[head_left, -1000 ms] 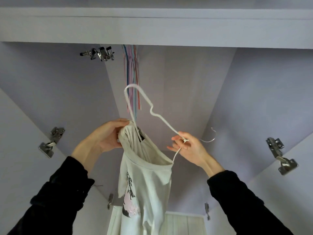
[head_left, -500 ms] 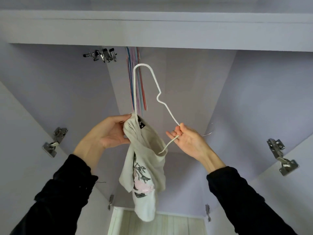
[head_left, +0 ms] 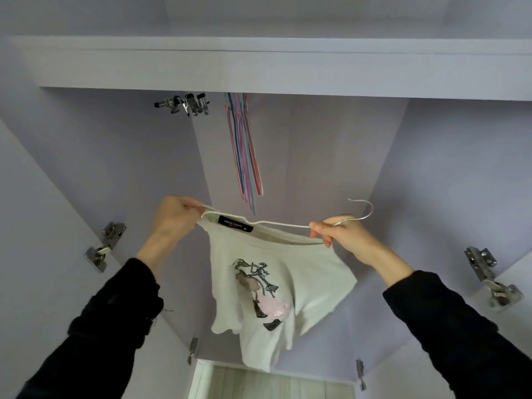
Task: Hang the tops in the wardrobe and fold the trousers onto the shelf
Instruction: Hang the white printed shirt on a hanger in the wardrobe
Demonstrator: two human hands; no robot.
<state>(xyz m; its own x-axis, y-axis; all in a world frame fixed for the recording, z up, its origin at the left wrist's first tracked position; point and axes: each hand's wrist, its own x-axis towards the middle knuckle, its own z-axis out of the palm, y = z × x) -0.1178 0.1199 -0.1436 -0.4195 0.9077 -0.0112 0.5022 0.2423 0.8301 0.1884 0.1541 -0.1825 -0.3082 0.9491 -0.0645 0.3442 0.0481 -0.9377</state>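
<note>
- Hanger (head_left: 276, 223) now lies level; half a second ago it stood on end.
- Top (head_left: 276, 289) now spreads open below it inside the wardrobe (head_left: 431, 168), print facing out.
- Left hand (head_left: 172, 217) fingers pinch hanger end and collar.
- Right hand (head_left: 336, 231) fingers curl round the hook base.

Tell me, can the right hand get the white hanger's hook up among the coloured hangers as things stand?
Probably yes. The right hand grips the white hanger just below its hook, which is bare, and nothing shows between it and the coloured hangers. The rail itself is hidden.
</note>
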